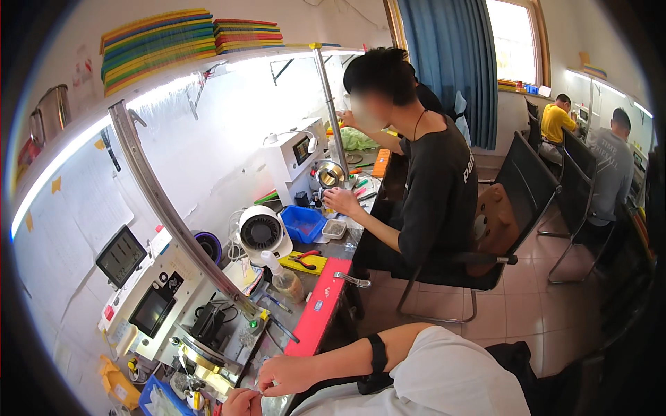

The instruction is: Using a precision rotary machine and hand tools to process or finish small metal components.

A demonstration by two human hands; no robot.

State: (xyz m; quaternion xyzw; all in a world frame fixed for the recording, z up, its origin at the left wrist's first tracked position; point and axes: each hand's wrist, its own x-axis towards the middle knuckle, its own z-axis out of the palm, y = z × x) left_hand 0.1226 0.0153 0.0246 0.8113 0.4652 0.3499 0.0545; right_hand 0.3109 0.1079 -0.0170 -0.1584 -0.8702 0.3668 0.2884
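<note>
Low in the view, my right hand [286, 374] reaches in from the right, a black strap [378, 353] round its forearm. Its fingers are curled in a pinch at the bench's near edge. Close against its fingertips is my left hand [241, 402], partly cut off by the lower edge, with a red band at the wrist. Those fingers are also bent closed. Whatever lies between the fingertips is too small to make out. Just beside the hands stands a bench machine with a round metal part [201, 355]. A clear plastic bag [276, 403] shows under the hands.
A red mat [320, 305], a clear bottle [286, 283], pliers [305, 260] on a yellow tray, a white fan [263, 232] and a blue bin [303, 223] line the bench. A metal post [180, 208] rises nearby. A co-worker [437, 173] sits beyond, near a black chair [520, 208].
</note>
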